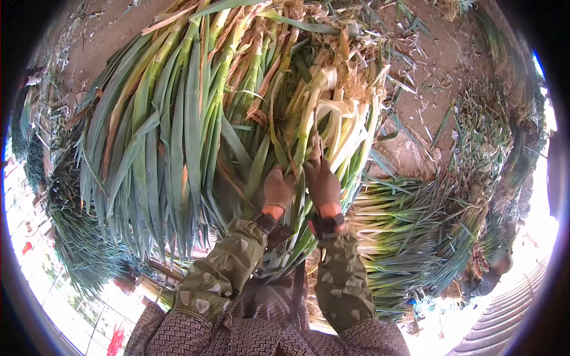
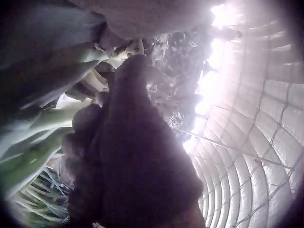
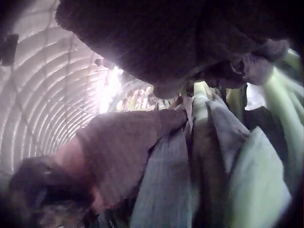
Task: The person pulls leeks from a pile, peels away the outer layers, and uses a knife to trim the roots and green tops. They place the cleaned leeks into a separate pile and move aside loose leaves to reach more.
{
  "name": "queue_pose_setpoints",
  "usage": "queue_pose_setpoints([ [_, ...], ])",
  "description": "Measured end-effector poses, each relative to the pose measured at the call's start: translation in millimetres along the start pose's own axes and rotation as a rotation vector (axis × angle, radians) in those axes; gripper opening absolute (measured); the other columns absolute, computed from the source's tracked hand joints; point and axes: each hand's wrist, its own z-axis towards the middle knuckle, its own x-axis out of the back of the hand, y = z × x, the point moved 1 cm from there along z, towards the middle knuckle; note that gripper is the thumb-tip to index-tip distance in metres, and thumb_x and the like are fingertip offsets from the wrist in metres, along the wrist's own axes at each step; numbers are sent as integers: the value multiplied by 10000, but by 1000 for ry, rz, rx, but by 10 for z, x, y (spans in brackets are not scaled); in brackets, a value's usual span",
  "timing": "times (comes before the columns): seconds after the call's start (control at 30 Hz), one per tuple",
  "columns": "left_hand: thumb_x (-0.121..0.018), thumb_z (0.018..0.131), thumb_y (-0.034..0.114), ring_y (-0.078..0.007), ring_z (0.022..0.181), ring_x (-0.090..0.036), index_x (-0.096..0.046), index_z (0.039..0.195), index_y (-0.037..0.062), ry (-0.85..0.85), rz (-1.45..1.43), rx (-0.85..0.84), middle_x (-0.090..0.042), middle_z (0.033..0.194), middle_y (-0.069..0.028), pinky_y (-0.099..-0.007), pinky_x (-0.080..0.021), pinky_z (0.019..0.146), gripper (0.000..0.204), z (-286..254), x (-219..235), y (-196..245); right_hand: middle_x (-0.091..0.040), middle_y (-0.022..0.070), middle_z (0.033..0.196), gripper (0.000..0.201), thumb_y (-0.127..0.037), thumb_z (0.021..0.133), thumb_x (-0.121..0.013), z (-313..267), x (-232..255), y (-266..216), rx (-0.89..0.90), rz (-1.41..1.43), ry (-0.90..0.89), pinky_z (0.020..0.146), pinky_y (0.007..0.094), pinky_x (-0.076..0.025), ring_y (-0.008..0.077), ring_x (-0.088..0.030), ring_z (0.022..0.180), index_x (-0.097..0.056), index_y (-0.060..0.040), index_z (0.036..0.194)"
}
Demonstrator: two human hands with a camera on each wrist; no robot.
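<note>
Right, fingers first. The right hand, in a brown knit glove (image 1: 322,183), has curled fingers and looks to pinch a thin, dry tan leaf strip (image 1: 316,145) by its lower end. The left hand, in a matching glove (image 1: 278,188), is just beside it with fingers bent in among the leaves; can't tell if they pinch anything, tips are hidden.

Nearest stock: a long leek with a pale green shank (image 1: 307,124), just ahead of both hands, lying in a big heap of long blue-green leek leaves (image 1: 190,113). Fibrous straw-coloured roots (image 1: 356,83) are at the far end of the heap.

Handling, my read: one leek is light, the heap heavy. Shank firm, probably slick where fresh; green leaves floppy, crease easily; dry strips brittle, likely to snap. Best hold is round the firm shank, near the pale part, not by leaf tips.

Further out: green camouflage sleeves (image 1: 344,279) with pale patches, a flat stack of leeks (image 1: 386,225) to the right, brown soil ground (image 1: 424,89) strewn with scraps, and a pale ribbed curved roof (image 2: 266,142) in the left wrist view.
</note>
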Motion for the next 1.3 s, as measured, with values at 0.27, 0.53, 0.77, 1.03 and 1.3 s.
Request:
queue_pose_setpoints([
  [0.27, -697, 840, 202, -401, 896, -663, -626, 1080, -68, 33, 121, 23, -687, 946, -248, -420, -503, 817, 368, -53, -124, -12, -680, 312, 982, 584, -554, 941, -548, 871, 217, -140, -14, -94, 60, 822, 549, -504, 497, -642, 968, -544, -29, 1198],
  [0.53, -669, 875, 148, -212, 867, -614, -628, 1106, -51, 53, -177, 135, -683, 979, -121, -345, -482, 816, 308, -163, -283, -78, -679, 307, 955, 594, -538, 951, -551, 846, 277, 80, 256, -115, 95, 800, 536, -517, 479, -655, 943, -531, -39, 1271],
  [0.77, -561, 987, 143, -92, 839, -537, -650, 1092, -26, -21, -545, 282, -645, 933, -12, -281, -455, 774, 218, -352, -294, 303, -657, 309, 975, 546, -388, 945, -585, -1113, 390, 364, 33, 125, -141, 763, 542, -504, 512, -625, 955, -495, -49, 1364],
  [1.03, -536, 1024, 258, -120, 757, -497, -665, 965, -66, 8, -488, 294, -637, 823, -42, -311, -446, 708, 354, -275, -377, -8, -661, 278, 943, 569, -353, 909, -672, -1791, 414, 595, 82, 225, -160, 662, 513, -509, 480, -644, 869, -471, -71, 1361],
  [1.3, -528, 1037, 270, -95, 765, -489, -651, 1042, -2, 22, -718, 452, -602, 878, 15, -291, -437, 706, 299, -222, -381, -142, -660, 267, 785, 536, -400, 941, -632, -1047, 236, 628, 109, 54, -64, 583, 554, -474, 499, -632, 729, -441, -116, 1354],
])
